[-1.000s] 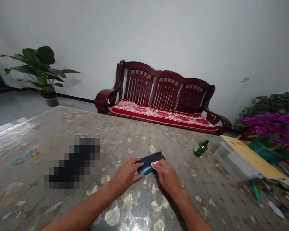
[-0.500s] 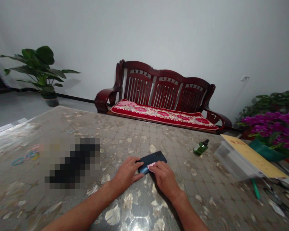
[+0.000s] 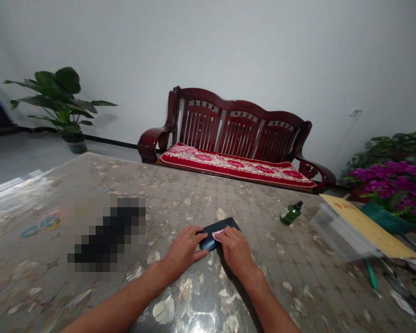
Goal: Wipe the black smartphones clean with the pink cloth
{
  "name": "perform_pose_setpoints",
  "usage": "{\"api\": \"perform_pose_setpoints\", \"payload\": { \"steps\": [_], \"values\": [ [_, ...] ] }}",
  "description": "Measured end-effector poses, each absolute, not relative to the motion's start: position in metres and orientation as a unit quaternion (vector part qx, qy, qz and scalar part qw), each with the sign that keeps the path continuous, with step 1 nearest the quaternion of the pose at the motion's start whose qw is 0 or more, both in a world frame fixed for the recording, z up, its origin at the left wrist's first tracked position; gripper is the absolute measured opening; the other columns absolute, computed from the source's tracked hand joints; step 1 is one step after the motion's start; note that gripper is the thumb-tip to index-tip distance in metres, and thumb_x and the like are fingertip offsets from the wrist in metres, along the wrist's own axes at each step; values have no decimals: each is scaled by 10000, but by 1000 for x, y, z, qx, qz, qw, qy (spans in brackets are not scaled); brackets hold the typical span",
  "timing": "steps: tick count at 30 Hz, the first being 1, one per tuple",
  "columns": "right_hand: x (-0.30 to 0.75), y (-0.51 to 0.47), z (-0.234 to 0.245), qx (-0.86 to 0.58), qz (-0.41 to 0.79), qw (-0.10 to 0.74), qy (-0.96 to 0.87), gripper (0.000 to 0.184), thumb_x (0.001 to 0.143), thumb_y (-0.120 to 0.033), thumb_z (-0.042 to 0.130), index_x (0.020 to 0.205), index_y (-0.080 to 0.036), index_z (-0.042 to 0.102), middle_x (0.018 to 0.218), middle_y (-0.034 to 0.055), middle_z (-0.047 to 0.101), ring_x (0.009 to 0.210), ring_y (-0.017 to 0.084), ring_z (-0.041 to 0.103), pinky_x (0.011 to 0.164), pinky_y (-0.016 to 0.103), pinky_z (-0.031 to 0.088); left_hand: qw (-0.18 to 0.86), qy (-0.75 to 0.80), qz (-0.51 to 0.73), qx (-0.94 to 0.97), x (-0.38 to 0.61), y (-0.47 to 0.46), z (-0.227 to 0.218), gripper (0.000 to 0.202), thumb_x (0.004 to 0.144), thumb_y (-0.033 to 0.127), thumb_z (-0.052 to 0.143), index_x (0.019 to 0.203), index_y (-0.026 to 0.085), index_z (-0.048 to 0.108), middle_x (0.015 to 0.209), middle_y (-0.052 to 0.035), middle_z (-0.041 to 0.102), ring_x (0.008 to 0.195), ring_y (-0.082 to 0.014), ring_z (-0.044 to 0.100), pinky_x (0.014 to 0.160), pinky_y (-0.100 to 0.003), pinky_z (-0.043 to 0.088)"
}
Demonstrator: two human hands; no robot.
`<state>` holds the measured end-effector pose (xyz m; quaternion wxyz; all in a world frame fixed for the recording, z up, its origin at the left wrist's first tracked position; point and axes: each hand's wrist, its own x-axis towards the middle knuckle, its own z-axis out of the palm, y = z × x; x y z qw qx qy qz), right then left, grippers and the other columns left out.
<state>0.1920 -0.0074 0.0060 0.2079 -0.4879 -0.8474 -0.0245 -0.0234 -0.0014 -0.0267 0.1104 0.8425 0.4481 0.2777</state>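
The counter [image 3: 180, 194] bears a phone [image 3: 211, 242], loops [image 3: 52, 221] toward the left edge, bottle [image 3: 291, 215] and clear box [image 3: 336, 233] toward the far edge.

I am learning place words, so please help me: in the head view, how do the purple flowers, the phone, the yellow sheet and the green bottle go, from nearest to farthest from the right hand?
1. phone: at the right hand, toward its left.
2. green bottle: ahead and right.
3. yellow sheet: farther right.
4. purple flowers: far right, behind the sheet.
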Motion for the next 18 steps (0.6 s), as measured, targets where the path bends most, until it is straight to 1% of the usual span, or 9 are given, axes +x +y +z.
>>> {"api": "perform_pose_setpoints", "payload": {
  "steps": [5, 8, 10, 12, 14, 16, 18],
  "values": [
    [204, 6, 6, -553, -28, 223, -802, 280, 969, -109, 490, 1061, -221, 730, 925, 65, 665, 908, 209, 593, 823, 303, 444, 118, 453, 276, 839, -22, -2, -24, 415, 787, 274, 796, 1177, 204, 674, 1224, -106, 652, 1118, -302, 600, 981, -450, 499],
    [198, 0, 6, -516, -6, 224, -827, 276, 971, -123, 498, 1058, -230, 737, 922, 62, 664, 897, 203, 584, 802, 293, 445, 121, 454, 277, 838, -21, -3, -22, 399, 786, 260, 795, 1157, 202, 660, 1210, -96, 655, 1107, -293, 600, 979, -442, 496],
    [192, -5, 6, -475, 32, 234, -848, 285, 972, -136, 500, 1055, -257, 745, 917, 52, 668, 887, 196, 583, 798, 290, 448, 125, 452, 277, 839, -21, -3, -21, 383, 788, 254, 794, 1140, 203, 650, 1192, -89, 658, 1094, -285, 601, 969, -430, 497],
    [192, -7, 5, -460, 92, 281, -838, 291, 966, -151, 508, 1064, -280, 750, 922, 42, 680, 891, 190, 598, 810, 293, 461, 126, 451, 279, 839, -21, -4, -19, 367, 792, 246, 791, 1124, 205, 639, 1173, -82, 659, 1086, -278, 599, 961, -419, 496],
    [196, -4, 2, -480, 160, 360, -784, 278, 955, -186, 523, 1074, -283, 755, 946, 40, 697, 903, 185, 626, 830, 301, 483, 125, 452, 280, 837, -21, -6, -18, 363, 795, 241, 790, 1118, 209, 628, 1168, -78, 654, 1083, -276, 595, 954, -414, 494],
    [201, 1, -2, -517, 214, 444, -699, 242, 931, -252, 556, 1049, -257, 767, 965, 52, 713, 912, 193, 651, 846, 318, 502, 123, 461, 274, 835, -20, -8, -16, 382, 787, 242, 802, 1120, 208, 620, 1171, -78, 649, 1081, -280, 591, 947, -417, 493],
    [205, 7, -5, -539, 253, 504, -625, 226, 878, -328, 614, 988, -226, 783, 955, 66, 727, 914, 213, 664, 846, 338, 512, 120, 475, 259, 832, -17, -10, -14, 410, 773, 251, 821, 1125, 207, 613, 1180, -76, 643, 1075, -285, 589, 939, -423, 492]
  ]
}}
